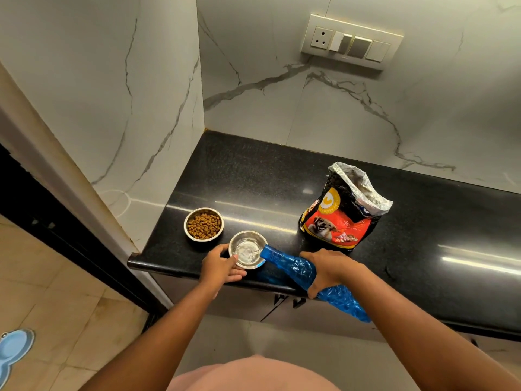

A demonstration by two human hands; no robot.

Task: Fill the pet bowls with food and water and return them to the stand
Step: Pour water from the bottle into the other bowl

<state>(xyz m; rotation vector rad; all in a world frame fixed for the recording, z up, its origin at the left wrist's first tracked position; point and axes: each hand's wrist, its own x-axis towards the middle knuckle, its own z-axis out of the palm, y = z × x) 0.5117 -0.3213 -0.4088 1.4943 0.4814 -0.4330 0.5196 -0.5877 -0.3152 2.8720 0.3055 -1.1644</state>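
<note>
Two steel bowls stand on the black counter [282, 176] near its front left corner. The far bowl [203, 224] is full of brown kibble. The near bowl [247, 249] has water running into it from a blue plastic bottle [290, 268], which is tipped with its mouth over the bowl's right rim. My right hand [328, 268] grips the bottle around its middle. My left hand [221, 266] holds the near bowl's left rim. A blue bowl stand [12, 351] lies on the floor at the lower left, partly cut off by the frame edge.
An open pet food bag [342, 213] stands upright on the counter, right of the bowls. A marble wall closes the left side and the back. A switch panel [351, 42] is on the back wall. Cabinet doors sit under the counter.
</note>
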